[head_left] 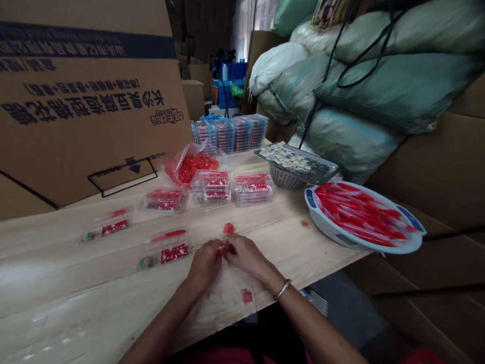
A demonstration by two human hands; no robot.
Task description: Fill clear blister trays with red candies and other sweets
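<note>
My left hand (205, 263) and my right hand (243, 254) meet above the near part of the table, fingertips pinched together on a small red plastic piece (223, 249); its exact kind is too small to tell. Below them lies a transparent plastic tray (227, 284) with a small red square (247, 297) in one compartment. Just beyond my fingers sits a crumpled red piece (229, 228). To the left, two trays lie spread out, each with a red patterned packet (174, 253), a red stick-like item (169, 235) and a small greenish packet (146, 262).
Stacked filled trays (253, 190) stand beyond my hands, beside a bag of red pieces (195, 168). On the right are a white basin (341, 237) of red-capped tubes and a metal tray (322, 172) of small packets over a basket. A large carton (87, 101) rises at left.
</note>
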